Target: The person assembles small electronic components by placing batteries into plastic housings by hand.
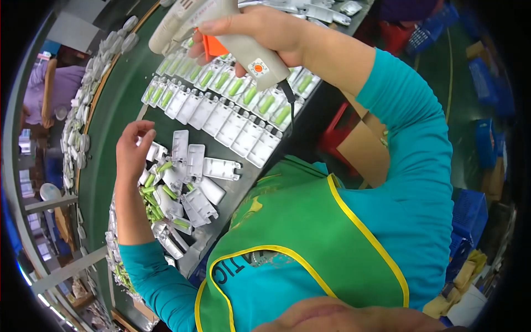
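Note:
My right hand (pixel 264 34) is wrapped round the handle of a grey-beige hot glue gun (pixel 243 55) with an orange trigger (pixel 212 47). Its cord hangs from the handle's base, and its front end points left above the rows. Below it, white plastic housings (pixel 237 131) lie side by side in rows. In the far rows, light-green cylinders (pixel 235 87) sit inside the housings; the nearest row is mostly plain white. My left hand (pixel 133 152) hovers at the left, fingers loosely bent and apart, holding nothing. Beside it is a loose heap of housings (pixel 194 160) and green cylinders (pixel 155 207).
Along the left runs a green conveyor belt (pixel 102 160), lined at its far side with white parts (pixel 74 138). Across it sits a person in purple (pixel 52 91). To the right are a red stool (pixel 337 130), a cardboard box (pixel 362 149) and blue crates (pixel 470 216).

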Demonstrator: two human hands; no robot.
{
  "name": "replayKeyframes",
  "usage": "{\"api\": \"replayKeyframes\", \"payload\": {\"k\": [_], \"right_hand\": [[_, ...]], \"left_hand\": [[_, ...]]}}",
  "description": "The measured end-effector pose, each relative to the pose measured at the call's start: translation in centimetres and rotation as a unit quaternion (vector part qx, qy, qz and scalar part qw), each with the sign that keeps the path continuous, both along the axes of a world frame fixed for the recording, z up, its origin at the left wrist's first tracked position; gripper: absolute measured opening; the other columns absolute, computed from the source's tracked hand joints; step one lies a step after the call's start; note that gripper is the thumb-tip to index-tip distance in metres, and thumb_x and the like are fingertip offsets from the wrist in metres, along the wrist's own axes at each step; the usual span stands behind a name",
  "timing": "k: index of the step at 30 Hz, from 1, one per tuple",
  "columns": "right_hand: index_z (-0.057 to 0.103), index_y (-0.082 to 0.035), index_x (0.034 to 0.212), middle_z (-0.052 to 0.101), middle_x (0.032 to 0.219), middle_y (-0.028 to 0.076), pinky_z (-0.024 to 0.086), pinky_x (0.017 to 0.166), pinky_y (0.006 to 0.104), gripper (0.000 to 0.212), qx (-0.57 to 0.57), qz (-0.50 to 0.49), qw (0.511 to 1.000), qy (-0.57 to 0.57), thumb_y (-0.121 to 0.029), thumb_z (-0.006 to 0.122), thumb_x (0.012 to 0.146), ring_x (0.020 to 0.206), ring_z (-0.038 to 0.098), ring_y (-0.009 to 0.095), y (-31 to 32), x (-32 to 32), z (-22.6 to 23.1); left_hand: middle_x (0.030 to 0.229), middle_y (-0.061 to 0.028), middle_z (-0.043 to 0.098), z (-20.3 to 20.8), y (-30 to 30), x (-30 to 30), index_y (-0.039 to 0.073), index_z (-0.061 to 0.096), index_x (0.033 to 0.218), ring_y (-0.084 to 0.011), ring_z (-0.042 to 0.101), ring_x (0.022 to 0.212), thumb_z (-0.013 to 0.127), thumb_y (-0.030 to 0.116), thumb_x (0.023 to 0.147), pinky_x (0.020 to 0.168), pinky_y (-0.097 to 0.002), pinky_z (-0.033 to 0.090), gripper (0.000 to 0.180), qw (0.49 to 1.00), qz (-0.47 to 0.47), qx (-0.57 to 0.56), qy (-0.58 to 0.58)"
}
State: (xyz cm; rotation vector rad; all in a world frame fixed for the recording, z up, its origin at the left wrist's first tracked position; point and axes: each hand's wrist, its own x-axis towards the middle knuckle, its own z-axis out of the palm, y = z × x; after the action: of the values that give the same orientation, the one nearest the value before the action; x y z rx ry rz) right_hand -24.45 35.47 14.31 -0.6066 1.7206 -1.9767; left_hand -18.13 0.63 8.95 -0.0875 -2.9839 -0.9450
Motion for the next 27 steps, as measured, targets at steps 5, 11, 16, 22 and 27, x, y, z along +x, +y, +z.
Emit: {"api": "replayKeyframes", "payload": {"k": [5,11,16,22,27], "right_hand": [[0.060,-0.002,0.111,0.063,0.091,0.007,0.052,0.051,0.0286,0.035,-0.123,0.034,0.990,-0.063,-0.032,0.058,0.093,0.075,0.060,0.014,4.2,2.5,1.7],[0.057,-0.003,0.105,0.060,0.089,0.005,0.051,0.052,0.0292,0.033,-0.191,0.014,0.981,-0.007,-0.034,0.058,0.093,0.075,0.058,0.014,8.7,6.5,3.3],[0.054,-0.005,0.111,0.059,0.093,0.004,0.051,0.056,0.0300,0.035,-0.250,-0.019,0.968,0.030,-0.035,0.058,0.093,0.083,0.056,0.013,11.6,8.6,2.7],[0.060,-0.002,0.105,0.060,0.088,0.003,0.051,0.062,0.0294,0.033,-0.311,-0.066,0.948,-0.002,-0.033,0.058,0.093,0.075,0.058,0.013,11.5,10.5,1.1],[0.059,-0.001,0.117,0.064,0.099,0.008,0.051,0.069,0.0305,0.048,-0.400,-0.125,0.900,0.116,-0.038,0.068,0.088,0.085,0.061,0.015,5.7,9.7,-1.9]], "left_hand": [[0.092,-0.0053,0.066,2.4,6.0,4.7,0.001,0.065,0.102,-0.0137,0.060,0.087,0.066,0.010,0.083,0.081,-0.0280,0.046,0.021,0.997,-0.070,-0.016,0.008],[0.092,-0.0057,0.067,4.5,10.8,7.6,0.000,0.065,0.101,-0.0137,0.060,0.087,0.065,0.008,0.082,0.083,-0.0283,0.045,0.020,0.994,-0.103,-0.036,-0.002],[0.098,-0.0070,0.068,4.8,13.9,10.8,0.000,0.065,0.105,-0.0134,0.064,0.088,0.065,0.007,0.082,0.083,-0.0284,0.049,0.024,0.992,-0.119,-0.003,-0.034],[0.113,-0.0113,0.064,5.7,19.8,11.1,-0.002,0.055,0.124,-0.0178,0.059,0.106,0.068,0.033,0.087,0.093,-0.0304,0.044,0.052,0.972,-0.181,0.149,-0.030],[0.120,-0.0117,0.060,5.3,23.8,10.5,-0.004,0.044,0.134,-0.0209,0.058,0.110,0.065,0.055,0.085,0.096,-0.0349,0.043,0.079,0.938,-0.214,0.272,-0.009]]}}
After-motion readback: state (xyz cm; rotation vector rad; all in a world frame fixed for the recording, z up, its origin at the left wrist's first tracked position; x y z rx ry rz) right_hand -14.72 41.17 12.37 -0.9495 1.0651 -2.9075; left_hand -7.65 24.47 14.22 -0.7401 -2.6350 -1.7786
